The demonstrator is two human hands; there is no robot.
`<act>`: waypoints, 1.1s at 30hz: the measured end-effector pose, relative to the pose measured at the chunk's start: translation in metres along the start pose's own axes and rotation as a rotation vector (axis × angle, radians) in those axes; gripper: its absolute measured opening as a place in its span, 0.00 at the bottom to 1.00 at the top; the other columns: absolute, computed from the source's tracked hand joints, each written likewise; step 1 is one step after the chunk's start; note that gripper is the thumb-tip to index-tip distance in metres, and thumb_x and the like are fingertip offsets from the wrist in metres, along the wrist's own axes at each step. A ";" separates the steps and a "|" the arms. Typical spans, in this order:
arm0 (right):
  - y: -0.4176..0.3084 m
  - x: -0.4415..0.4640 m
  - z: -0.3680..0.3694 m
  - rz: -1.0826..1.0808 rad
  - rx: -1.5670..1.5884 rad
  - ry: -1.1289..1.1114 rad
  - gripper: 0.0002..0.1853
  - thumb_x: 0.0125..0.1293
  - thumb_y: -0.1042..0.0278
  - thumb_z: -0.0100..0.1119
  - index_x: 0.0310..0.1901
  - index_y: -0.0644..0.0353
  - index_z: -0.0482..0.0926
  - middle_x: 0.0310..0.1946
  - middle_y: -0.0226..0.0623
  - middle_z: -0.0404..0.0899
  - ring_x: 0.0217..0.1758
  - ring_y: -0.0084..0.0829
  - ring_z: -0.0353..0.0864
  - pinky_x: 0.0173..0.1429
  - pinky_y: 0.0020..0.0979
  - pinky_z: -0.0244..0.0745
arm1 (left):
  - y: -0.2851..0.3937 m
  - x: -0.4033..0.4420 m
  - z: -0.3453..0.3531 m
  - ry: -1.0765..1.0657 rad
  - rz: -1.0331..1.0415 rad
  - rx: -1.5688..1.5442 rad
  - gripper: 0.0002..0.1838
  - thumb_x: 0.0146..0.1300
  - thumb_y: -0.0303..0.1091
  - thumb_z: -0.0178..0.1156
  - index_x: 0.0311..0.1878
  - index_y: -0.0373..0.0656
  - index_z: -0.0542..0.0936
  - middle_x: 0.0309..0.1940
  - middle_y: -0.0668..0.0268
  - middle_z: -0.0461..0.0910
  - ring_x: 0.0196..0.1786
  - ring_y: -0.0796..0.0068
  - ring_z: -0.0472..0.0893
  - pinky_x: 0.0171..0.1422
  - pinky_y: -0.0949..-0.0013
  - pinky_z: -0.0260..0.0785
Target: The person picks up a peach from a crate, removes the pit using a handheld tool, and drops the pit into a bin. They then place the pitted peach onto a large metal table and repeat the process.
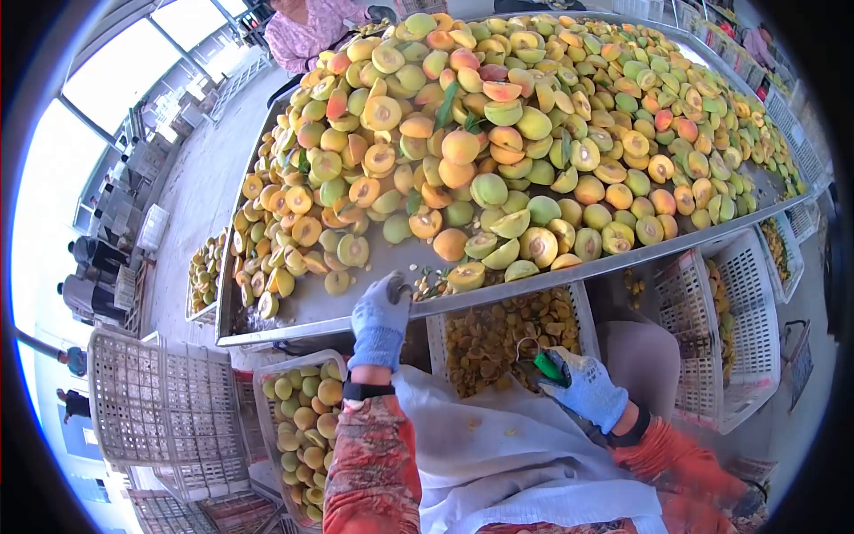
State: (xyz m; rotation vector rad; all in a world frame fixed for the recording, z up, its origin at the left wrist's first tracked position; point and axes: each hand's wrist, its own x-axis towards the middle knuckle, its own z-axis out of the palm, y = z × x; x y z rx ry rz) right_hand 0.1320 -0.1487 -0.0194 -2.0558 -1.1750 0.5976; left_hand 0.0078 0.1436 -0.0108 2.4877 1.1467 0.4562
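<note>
My left hand (382,313), in a light blue glove, is over the near edge of the metal table (311,328), beside small scraps of fruit. Its fingers are curled, and whatever they may hold is hidden. My right hand (583,385), gloved too, grips a green-handled tool (550,367) with a thin curved metal loop, above a crate of yellow fruit pieces (498,334). Halved and whole yellow-green fruit (489,190) is heaped on the table. A pale apron (498,445) covers my lap.
A crate of fruit (304,427) stands at my left, near stacked empty crates (165,400). More white crates (747,320) stand at the right. A person in a pink patterned top (307,34) is at the table's far left side. Other people are farther off at the left.
</note>
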 end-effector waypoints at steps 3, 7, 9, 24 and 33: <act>0.004 -0.005 -0.016 0.085 0.089 0.008 0.18 0.54 0.62 0.62 0.46 0.56 0.73 0.29 0.46 0.78 0.29 0.49 0.78 0.34 0.42 0.73 | 0.040 0.064 0.057 -0.147 0.177 0.064 0.22 0.55 0.37 0.56 0.55 0.52 0.74 0.49 0.59 0.75 0.49 0.57 0.77 0.53 0.59 0.69; 0.009 0.000 -0.021 -0.013 0.105 0.028 0.21 0.50 0.69 0.65 0.47 0.60 0.74 0.28 0.45 0.78 0.31 0.46 0.79 0.34 0.37 0.74 | 0.061 0.081 0.092 -0.291 0.141 0.253 0.23 0.53 0.32 0.53 0.55 0.53 0.73 0.58 0.53 0.65 0.54 0.46 0.71 0.58 0.46 0.64; 0.021 0.004 -0.014 -0.109 0.130 -0.002 0.20 0.50 0.72 0.64 0.46 0.59 0.74 0.26 0.43 0.77 0.28 0.44 0.79 0.33 0.35 0.73 | 0.061 0.083 0.090 -0.306 0.107 0.273 0.21 0.53 0.33 0.54 0.53 0.50 0.74 0.53 0.54 0.69 0.51 0.47 0.72 0.57 0.48 0.65; 0.029 0.008 0.007 -0.018 0.332 -0.119 0.22 0.55 0.78 0.54 0.54 0.62 0.71 0.26 0.33 0.76 0.22 0.20 0.72 0.25 0.23 0.67 | 0.000 0.028 -0.014 0.008 -0.333 -1.723 0.24 0.60 0.38 0.58 0.59 0.42 0.68 0.44 0.63 0.74 0.44 0.63 0.78 0.46 0.59 0.77; -0.055 0.007 -0.019 -0.040 0.169 -0.128 0.18 0.63 0.79 0.51 0.56 0.59 0.68 0.45 0.40 0.77 0.43 0.23 0.78 0.45 0.20 0.74 | 0.056 -0.045 -0.023 -0.224 -0.306 -1.873 0.35 0.62 0.55 0.52 0.64 0.38 0.61 0.52 0.47 0.70 0.58 0.46 0.71 0.58 0.45 0.67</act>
